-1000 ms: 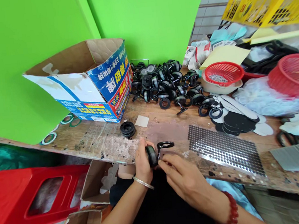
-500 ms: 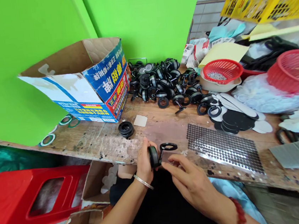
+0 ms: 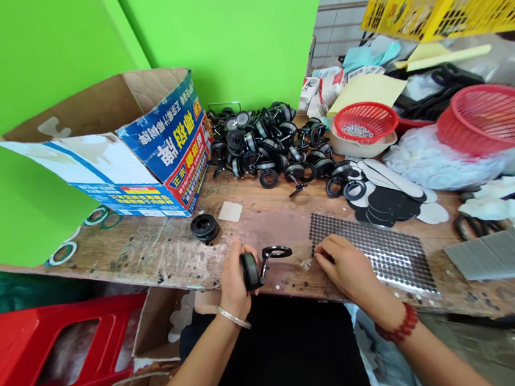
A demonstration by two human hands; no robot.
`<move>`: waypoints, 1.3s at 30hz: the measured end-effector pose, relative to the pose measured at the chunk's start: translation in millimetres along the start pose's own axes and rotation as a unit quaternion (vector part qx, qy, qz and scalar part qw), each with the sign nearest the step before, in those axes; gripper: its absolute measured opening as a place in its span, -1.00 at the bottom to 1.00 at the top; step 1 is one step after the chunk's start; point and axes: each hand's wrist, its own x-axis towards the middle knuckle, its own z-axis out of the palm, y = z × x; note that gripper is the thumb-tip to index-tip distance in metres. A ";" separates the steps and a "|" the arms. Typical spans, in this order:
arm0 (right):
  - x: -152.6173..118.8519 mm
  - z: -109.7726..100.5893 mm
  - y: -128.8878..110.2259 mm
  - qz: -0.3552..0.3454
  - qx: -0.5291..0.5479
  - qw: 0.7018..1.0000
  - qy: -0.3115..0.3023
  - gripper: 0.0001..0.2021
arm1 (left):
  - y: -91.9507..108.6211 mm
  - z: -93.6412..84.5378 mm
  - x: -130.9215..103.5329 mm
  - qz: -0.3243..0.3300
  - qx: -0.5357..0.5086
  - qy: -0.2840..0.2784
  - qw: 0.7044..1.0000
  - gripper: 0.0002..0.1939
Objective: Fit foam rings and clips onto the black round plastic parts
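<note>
My left hand (image 3: 236,284) is wrapped round a round black knob-like holder (image 3: 250,272) with a ribbed rim. A hinged arm sticks out of it and ends in a flat black ring. My right hand (image 3: 349,267) rests at the left edge of a sheet of small black dots (image 3: 392,252), with its fingers curled and thumb against them. What is between those fingertips, if anything, is hidden. A few small clear scraps (image 3: 305,264) lie just left of them. Stacked black rings (image 3: 205,227) and a beige square card (image 3: 230,212) lie beyond my left hand.
A big cardboard box (image 3: 153,167) stands at the back left. Beside it is a heap of similar black holders (image 3: 265,140). Black and white cut-outs (image 3: 384,198), red baskets (image 3: 364,120) and a grey stack of strips (image 3: 498,253) fill the right. A red stool (image 3: 19,341) stands below left.
My right hand has moved away from the black holder, rightward to the dotted sheet, and its fingers have curled in. My left hand keeps its hold. The view has shifted slightly.
</note>
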 end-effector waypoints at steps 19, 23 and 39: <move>3.7 1.6 -37.0 -0.153 0.060 0.974 0.155 -0.87 | 0.4 -1.1 -4.7 0.020 0.040 0.002 0.999 -0.40; 11.9 -3.5 -67.0 -0.213 0.097 0.957 0.170 -0.88 | -2.6 0.8 -8.1 0.022 0.070 -0.006 0.997 -0.40; -0.5 7.6 -60.5 -0.230 0.079 0.968 0.054 -0.71 | -2.7 -7.4 -12.8 -0.027 0.023 -0.017 0.999 -0.37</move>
